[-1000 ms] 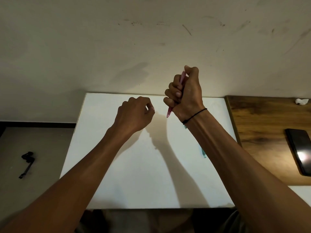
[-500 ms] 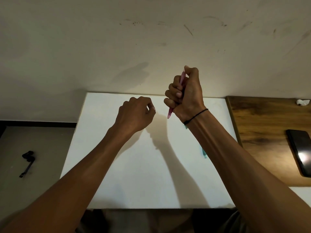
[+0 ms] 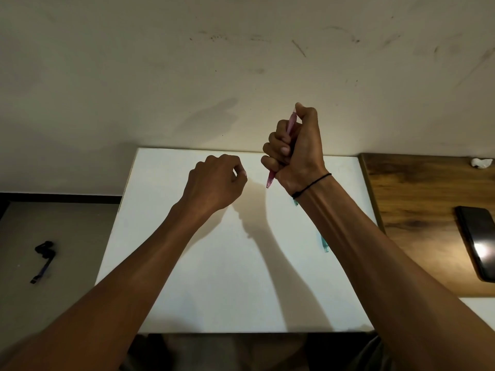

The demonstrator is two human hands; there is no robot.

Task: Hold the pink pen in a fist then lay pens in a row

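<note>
A person's right hand (image 3: 294,153) clenches a pink pen (image 3: 281,149) in its fist above the white counter (image 3: 187,263), the pen's long axis near upright, tip pointing down toward the board's far edge. The left hand (image 3: 217,180), just beside and lower, is loosely curled; whether it pinches anything cannot be told. A teal pen (image 3: 324,243) lies half hidden under the right forearm. Open white surface spreads toward the viewer; a phone (image 3: 476,242) rests on the wooden top to the right.
</note>
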